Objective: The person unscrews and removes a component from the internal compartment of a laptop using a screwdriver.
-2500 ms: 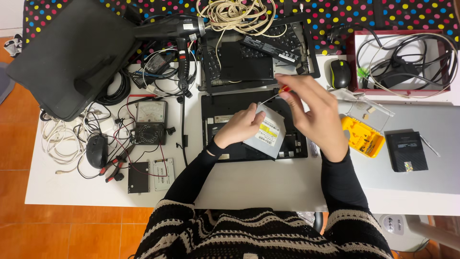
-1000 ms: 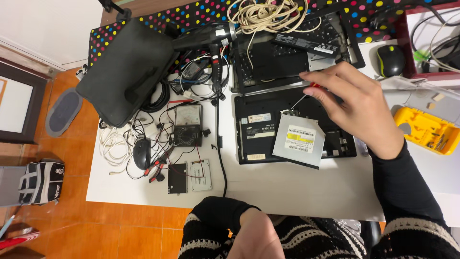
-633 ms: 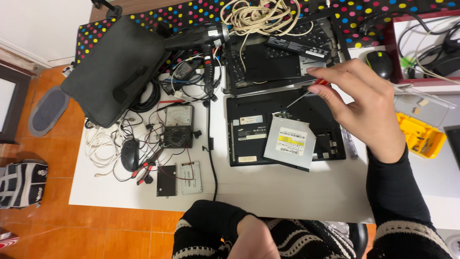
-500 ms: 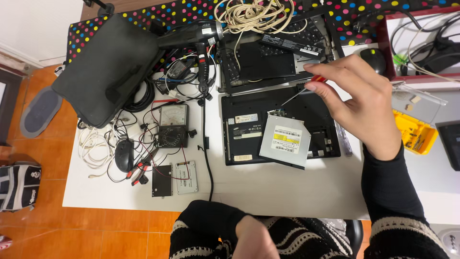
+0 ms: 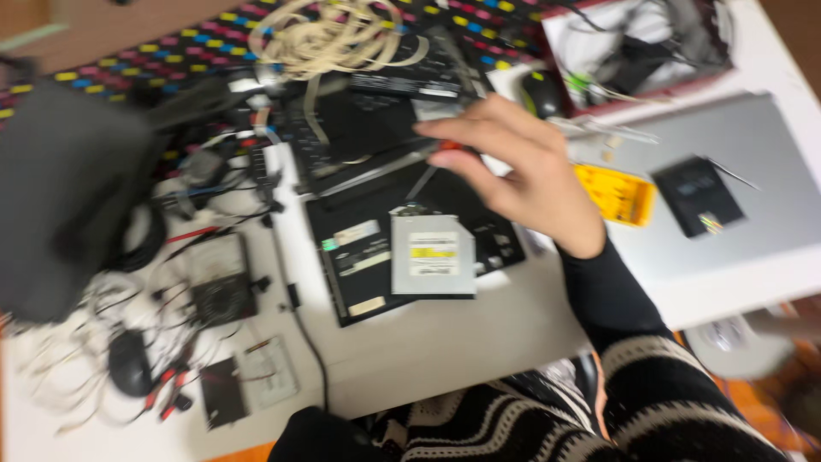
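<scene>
Home electronics repair bench | opened laptop [image 5: 402,222] at centre | multimeter [image 5: 218,278], tangled cables [image 5: 329,34] left and top | white table [image 5: 479,334] on orange tile floor

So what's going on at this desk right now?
A person is working over an opened black laptop on a white table. The right hand hovers above it, pinching a red-handled screwdriver. A silver optical drive lies loose on the laptop's underside. The left hand is not in view. A multimeter, cables and a mouse lie to the left; the picture is blurred.
</scene>
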